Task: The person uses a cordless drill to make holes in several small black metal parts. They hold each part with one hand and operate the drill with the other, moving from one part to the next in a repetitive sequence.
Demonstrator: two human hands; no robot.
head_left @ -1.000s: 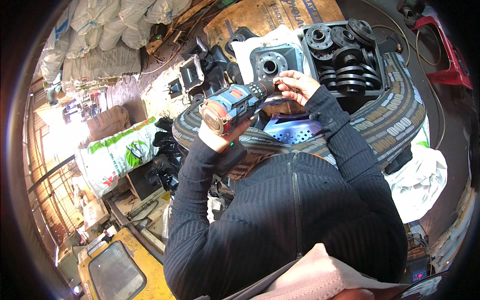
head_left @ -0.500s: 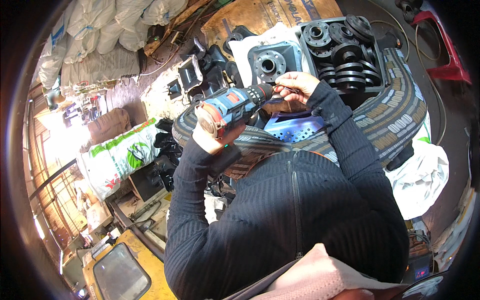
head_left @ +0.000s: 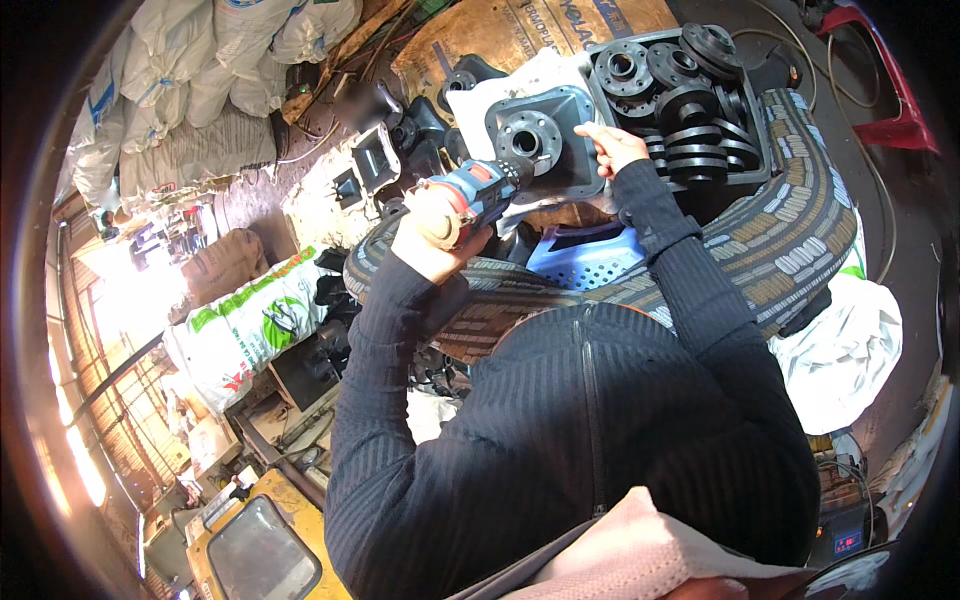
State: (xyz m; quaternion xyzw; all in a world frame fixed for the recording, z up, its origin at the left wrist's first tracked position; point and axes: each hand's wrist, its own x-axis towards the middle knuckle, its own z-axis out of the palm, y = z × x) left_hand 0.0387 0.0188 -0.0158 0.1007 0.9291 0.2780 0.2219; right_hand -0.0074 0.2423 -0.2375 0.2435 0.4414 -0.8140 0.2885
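Note:
My left hand [head_left: 432, 245] is wrapped round a blue and red cordless drill [head_left: 476, 190], its black chuck end at the lower left of a round metal flange. That flange [head_left: 545, 125], with a central bore and a ring of holes, sits on a dark square-based housing [head_left: 576, 150]. My right hand [head_left: 618, 150] is above the housing's right side, thumb and fingers pinched together. Whatever is between those fingertips is too small to make out. Under the housing lies white sheeting [head_left: 470, 110].
A grey crate [head_left: 766, 150] full of black flanged hubs stands at the right. A patterned cushion ring [head_left: 790, 235] curves around my front, with a blue perforated plastic piece [head_left: 585, 262] inside it. More black housings [head_left: 375, 160] lie to the left; cardboard [head_left: 480, 35] is behind.
The drill has tilted and its chuck has come down beside the flange. My right hand has left the chuck and moved right, over the housing.

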